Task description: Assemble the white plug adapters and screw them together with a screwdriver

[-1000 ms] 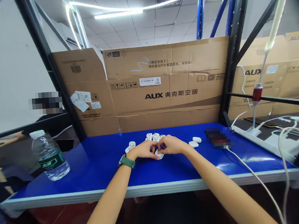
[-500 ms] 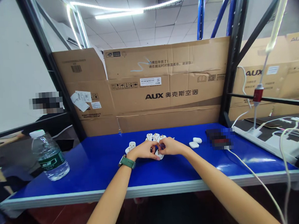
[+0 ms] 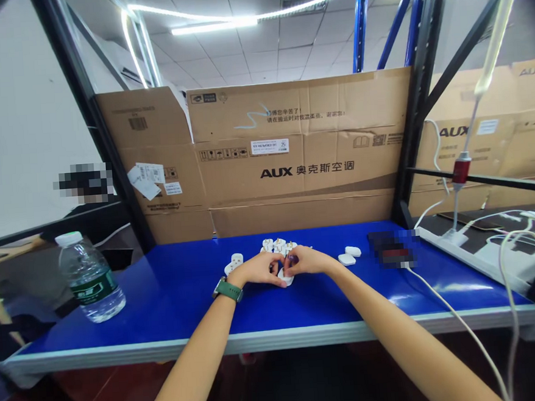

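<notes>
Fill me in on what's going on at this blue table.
A person's left hand holds a small white piece just over the tabletop, and the right hand has its fingertips bunched at its top; what they pinch is too small to tell. Just beyond the hands sits a cluster of white plug parts with metal prongs. A white part with holes lies to the left, two white covers to the right.
</notes>
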Available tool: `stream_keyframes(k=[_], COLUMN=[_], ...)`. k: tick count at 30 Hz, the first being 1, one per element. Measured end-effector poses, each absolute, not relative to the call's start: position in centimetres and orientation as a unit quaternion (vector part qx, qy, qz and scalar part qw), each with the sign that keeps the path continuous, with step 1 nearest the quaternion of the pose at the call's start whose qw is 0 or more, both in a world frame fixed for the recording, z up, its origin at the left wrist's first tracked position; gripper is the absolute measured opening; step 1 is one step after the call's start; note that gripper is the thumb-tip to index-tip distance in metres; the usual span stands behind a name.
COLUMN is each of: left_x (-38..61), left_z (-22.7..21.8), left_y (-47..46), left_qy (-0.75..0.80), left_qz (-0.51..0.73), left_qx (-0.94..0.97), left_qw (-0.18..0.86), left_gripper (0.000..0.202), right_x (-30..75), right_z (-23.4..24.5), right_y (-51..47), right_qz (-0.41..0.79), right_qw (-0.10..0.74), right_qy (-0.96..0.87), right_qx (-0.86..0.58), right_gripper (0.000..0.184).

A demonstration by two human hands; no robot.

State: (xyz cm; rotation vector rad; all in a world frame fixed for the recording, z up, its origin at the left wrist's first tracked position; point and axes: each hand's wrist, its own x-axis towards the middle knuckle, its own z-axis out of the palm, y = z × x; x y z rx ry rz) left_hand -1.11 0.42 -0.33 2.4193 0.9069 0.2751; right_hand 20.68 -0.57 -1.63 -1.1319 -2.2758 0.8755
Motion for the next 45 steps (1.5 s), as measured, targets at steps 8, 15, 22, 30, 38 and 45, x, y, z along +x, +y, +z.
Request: stream_keyframes(k=[8,15,22,30,38,45], left_x=[-1.1,-1.1,-1.1,-1.0,-0.9,0.0], left_z=[-0.4,-0.4,-0.3,-0.5,-0.4,-0.7], left_y=[0.5,0.4,0.4,0.6,0.2,-0.2], left_qy=[0.334,0.333,0.345,0.348,0.342,0.316], left_qz=[0.101,0.098,0.094,0.092,0.102,0.110], left_qx=[0.898,0.899,0.894,0.895,0.889,0.896], left_qw=[0.267,0.266,0.272,0.264,0.286,0.290], left_gripper=[0.049,0.050,0.055,0.054,0.059,0.059], right_x=[20.4,19.8,20.0,20.9,21.0,20.1], right_z=[-1.6,-1.7,-1.7,0.4,2.0,2.9], right_y=[-0.8,-1.1,-1.1,-2.1,-3.4,-4.9], right_qz=[0.322,0.270,0.287,0.337,0.529,0.635], right_qw=[0.226,0.230,0.232,0.229,0.418,0.495], right_qy=[-0.813,-0.807,-0.803,-0.799,-0.687,-0.581], right_qx=[-0.430,-0.472,-0.468,-0.441,-0.271,-0.119], right_gripper=[0.015,0.011,0.015,0.025,0.038,0.039])
